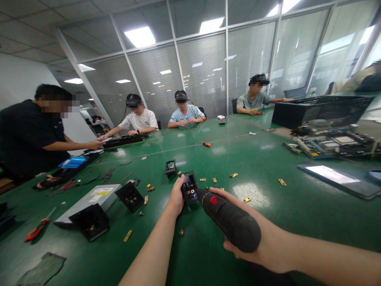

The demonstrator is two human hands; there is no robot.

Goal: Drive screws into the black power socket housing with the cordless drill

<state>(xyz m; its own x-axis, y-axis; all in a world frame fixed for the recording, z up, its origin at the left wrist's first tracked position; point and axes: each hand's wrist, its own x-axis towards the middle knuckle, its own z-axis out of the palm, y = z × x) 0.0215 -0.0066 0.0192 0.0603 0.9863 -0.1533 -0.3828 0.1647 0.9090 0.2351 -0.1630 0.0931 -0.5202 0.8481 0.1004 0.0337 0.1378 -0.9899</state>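
My left hand [177, 197] is closed around the side of a black plastic socket housing [190, 186] with brass parts inside, held upright over the table. In my right hand [250, 214] is a black cordless drill [229, 220] with a red switch on top. The drill's nose points at the housing's right side; whether the bit touches it, I cannot tell. Brass strips [247, 200] and small screws [181, 232] lie scattered around both hands. Another black housing [170, 168] stands just beyond my left hand, and two similar ones [130, 196] sit to its left.
On the left are a silver metal box [101, 194], an orange screwdriver [37, 230] and a dark flat scrap [41, 270]. A phone [336, 178], circuit boards [336, 143] and a black computer case [321, 111] occupy the right. Several people work around the green table [166, 147].
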